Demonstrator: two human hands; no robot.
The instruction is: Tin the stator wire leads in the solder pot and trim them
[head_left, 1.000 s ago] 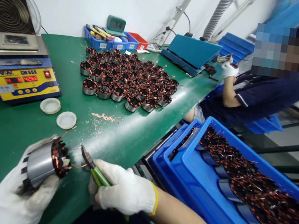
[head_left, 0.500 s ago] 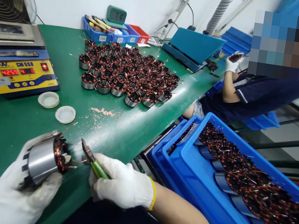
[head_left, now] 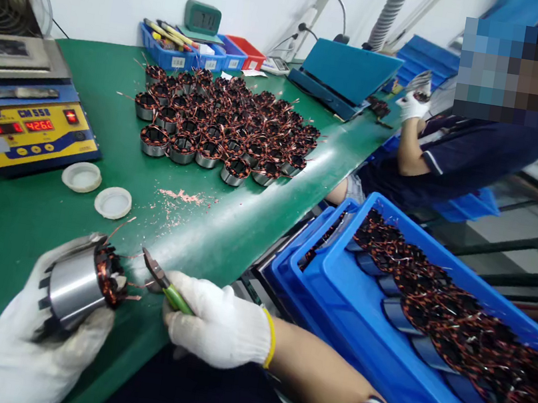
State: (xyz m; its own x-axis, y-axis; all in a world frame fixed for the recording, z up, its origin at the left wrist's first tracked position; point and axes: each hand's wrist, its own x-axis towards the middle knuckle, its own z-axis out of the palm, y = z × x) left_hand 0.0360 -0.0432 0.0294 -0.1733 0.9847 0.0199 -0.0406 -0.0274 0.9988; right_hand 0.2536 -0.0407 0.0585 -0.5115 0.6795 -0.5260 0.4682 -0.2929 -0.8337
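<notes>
My left hand [head_left: 45, 343], in a white glove, is wrapped round a motor stator [head_left: 76, 285] with a smooth metal ring and copper windings. The stator lies tilted on its side, its wire ends pointing right and upward. In my gloved right hand [head_left: 220, 325] is a pair of green-handled cutting pliers [head_left: 168, 284]. The dark jaws point up and left, close to the stator's wire ends. Whether the jaws touch a wire I cannot tell. Several more stators [head_left: 209, 149] stand packed together on the green table [head_left: 185, 223] beyond my hands.
Copper scraps [head_left: 180, 196] and two white lids [head_left: 113, 202] lie on the table. A yellow-and-blue soldering unit [head_left: 31, 132] stands left. Blue bins [head_left: 336, 292] full of stators stand right. Behind them, a co-worker [head_left: 462, 156] in white gloves holds a part. Small boxes [head_left: 174, 58] sit at the back.
The view has shifted slightly, so the table things sit a little further left and up. Both hands keep their hold. The co-worker's hand and part have shifted slightly.
</notes>
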